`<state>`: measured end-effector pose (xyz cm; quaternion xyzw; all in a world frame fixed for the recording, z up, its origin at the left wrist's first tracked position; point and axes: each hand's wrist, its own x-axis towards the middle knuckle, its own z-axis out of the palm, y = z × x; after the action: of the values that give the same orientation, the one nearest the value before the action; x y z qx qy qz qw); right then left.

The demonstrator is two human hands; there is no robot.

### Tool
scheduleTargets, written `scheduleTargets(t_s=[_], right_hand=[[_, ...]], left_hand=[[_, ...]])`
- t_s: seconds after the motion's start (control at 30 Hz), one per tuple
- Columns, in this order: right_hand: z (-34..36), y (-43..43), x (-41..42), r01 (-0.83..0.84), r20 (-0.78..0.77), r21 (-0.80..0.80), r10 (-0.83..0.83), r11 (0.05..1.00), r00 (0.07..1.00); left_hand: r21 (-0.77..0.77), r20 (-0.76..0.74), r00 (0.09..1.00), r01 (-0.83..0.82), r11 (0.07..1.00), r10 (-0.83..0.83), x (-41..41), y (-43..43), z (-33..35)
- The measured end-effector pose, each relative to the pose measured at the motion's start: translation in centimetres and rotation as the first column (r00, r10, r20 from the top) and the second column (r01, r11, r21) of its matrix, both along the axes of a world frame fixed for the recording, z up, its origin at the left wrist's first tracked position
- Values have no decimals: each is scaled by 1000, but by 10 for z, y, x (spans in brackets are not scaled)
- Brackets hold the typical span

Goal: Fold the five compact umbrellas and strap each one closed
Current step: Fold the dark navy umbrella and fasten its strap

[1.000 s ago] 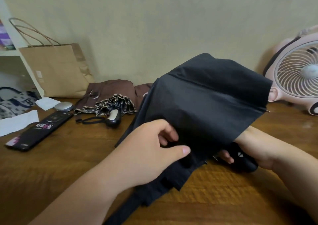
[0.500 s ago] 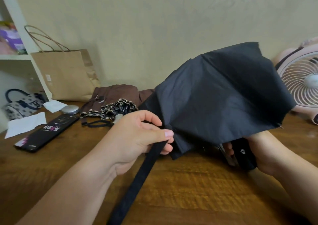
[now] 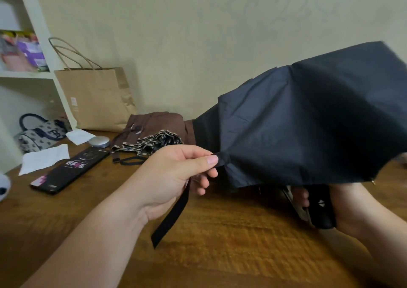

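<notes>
A black compact umbrella hangs loose and unfolded above the wooden table, its canopy spreading to the right edge. My left hand pinches the canopy's edge where the black strap is attached; the strap dangles down below my palm. My right hand grips the umbrella's black handle under the canopy. Behind, a brown umbrella and a patterned black-and-cream umbrella lie on the table, loosely collapsed.
A brown paper bag leans against the wall at the back left. A black flat box, a round silver object and white paper scraps lie at the left. A white shelf and patterned handbag stand further left.
The canopy has swung up and to the right. My left hand has shifted from the folds to pinching the strap's base, and the strap now hangs free below it.
</notes>
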<state>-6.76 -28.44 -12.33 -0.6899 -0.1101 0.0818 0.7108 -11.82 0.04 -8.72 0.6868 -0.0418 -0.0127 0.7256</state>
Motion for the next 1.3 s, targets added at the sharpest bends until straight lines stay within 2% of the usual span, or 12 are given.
scheduleTargets(t_s=[0.2,0.47,0.57,0.67,0.83,0.9,1.0,1.03,1.07,1.17,1.2,1.3], right_hand=[[7,-12,-4,-165,-127,-34,159,986,979],[6,-14,-1,-515,-247,224,559,827,791],[9,-10,-4,-466,-276,229,516,855,811],[12,-11,-9,-322,-243,98,337,941,910],[32,-13,-9,-47,126,-389,104,920,987],[54,-9,-4,67,306,-501,104,863,946],[100,-10,18,389,720,-548,182,740,670],[118,-16,29,460,757,-561,200,689,622],[136,-22,38,537,749,-614,211,579,628],[177,-31,56,724,724,-680,265,117,637],[185,-27,55,749,736,-660,255,62,627],[178,-9,50,785,765,-615,299,74,571]], left_hand=[[52,41,998,35,998,-37,-1,-3,-4],[-34,91,996,29,999,-26,2,-19,-19],[-27,109,992,70,997,-67,-2,-17,-14],[-35,126,985,119,992,-114,-6,-16,-9],[-231,143,973,210,950,-180,-9,-22,4],[-282,176,964,242,928,-198,-7,-29,17],[-242,260,940,285,927,-221,5,-40,49],[-233,289,933,286,930,-214,8,-44,62],[-236,317,926,286,929,-205,11,-48,75],[-268,372,913,277,923,-166,7,-55,98],[-274,376,913,272,922,-158,3,-55,98],[-346,278,955,202,916,-105,-20,-59,78]])
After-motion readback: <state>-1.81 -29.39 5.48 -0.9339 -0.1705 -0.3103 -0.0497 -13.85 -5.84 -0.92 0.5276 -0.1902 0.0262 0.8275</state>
